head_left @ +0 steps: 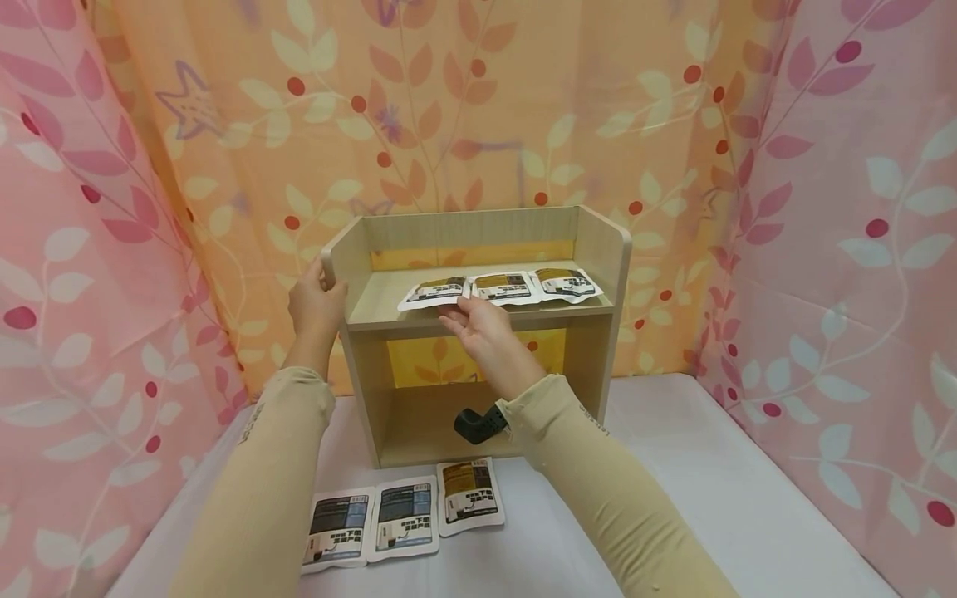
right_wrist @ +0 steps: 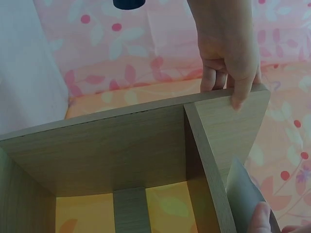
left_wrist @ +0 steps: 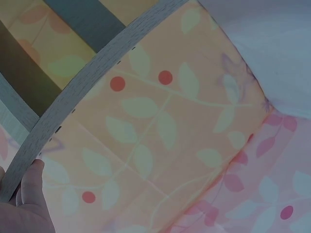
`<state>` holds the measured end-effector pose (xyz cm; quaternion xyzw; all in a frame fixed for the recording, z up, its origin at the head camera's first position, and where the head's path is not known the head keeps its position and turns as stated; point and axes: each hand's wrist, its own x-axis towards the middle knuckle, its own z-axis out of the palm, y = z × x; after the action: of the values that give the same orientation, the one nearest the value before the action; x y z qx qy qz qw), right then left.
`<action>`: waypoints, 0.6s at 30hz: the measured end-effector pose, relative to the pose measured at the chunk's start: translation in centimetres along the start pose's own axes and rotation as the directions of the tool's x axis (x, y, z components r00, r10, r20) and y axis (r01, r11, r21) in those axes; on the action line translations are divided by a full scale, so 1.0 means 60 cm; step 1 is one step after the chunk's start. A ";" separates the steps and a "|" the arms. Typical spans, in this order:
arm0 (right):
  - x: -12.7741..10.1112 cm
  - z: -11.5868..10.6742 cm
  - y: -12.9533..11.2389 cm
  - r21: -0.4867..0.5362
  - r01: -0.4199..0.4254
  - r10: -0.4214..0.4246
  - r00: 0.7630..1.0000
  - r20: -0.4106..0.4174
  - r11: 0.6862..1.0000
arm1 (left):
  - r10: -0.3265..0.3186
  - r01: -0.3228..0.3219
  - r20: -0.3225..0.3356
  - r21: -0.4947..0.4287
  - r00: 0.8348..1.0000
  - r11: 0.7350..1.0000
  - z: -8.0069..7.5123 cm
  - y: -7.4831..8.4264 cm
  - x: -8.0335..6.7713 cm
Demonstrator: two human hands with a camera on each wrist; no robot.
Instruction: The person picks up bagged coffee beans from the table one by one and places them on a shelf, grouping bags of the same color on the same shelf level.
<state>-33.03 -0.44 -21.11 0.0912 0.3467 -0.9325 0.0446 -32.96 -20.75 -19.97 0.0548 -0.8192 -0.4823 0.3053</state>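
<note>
Shelving was under way: right hand pinched a packet on the shelf, left hand gripped its side panel; releasing seemed next

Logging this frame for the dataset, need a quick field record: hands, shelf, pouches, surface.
left hand: grips the left side panel of the wooden shelf
right hand: pinches the leftmost pouch at the upper board's front edge
upper board: three pouches in a row, the other two and untouched
table: white cover, three more pouches lying flat before the shelf
lower compartment: nothing visible inside
backdrop: leaf-print curtains
</note>
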 end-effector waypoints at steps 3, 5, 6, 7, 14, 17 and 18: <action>0.000 0.001 0.002 -0.053 0.015 -0.017 0.999 -0.030 0.998 | -0.003 0.003 0.001 -0.003 1.000 1.000 0.000 0.000 0.000; 0.000 0.001 0.004 -0.065 0.028 -0.030 0.999 -0.041 0.997 | -0.005 0.005 0.002 -0.004 1.000 1.000 0.000 0.000 0.000; 0.000 0.001 0.004 -0.062 0.034 -0.037 0.998 -0.046 0.998 | -0.006 0.006 0.002 -0.004 1.000 1.000 0.000 0.000 0.000; -0.001 0.001 0.005 -0.056 0.041 -0.044 0.998 -0.050 0.998 | -0.007 0.007 0.002 -0.003 1.000 1.000 -0.001 0.000 0.000; -0.006 0.000 0.011 0.013 0.089 -0.088 0.995 -0.045 0.996 | -0.005 0.005 -0.002 0.009 1.000 1.000 0.000 -0.001 0.000; -0.010 0.001 0.012 0.032 0.102 -0.101 0.994 -0.038 0.994 | -0.005 0.005 -0.001 0.010 1.000 1.000 0.000 -0.001 0.001; -0.011 0.001 0.011 0.033 0.105 -0.103 0.994 -0.035 0.994 | -0.005 0.005 0.000 0.007 1.000 1.000 0.000 -0.001 0.001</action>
<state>-32.28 -0.98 -21.36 0.0894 0.3352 -0.9378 -0.0115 -33.01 -20.81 -19.99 0.0580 -0.8209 -0.4800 0.3038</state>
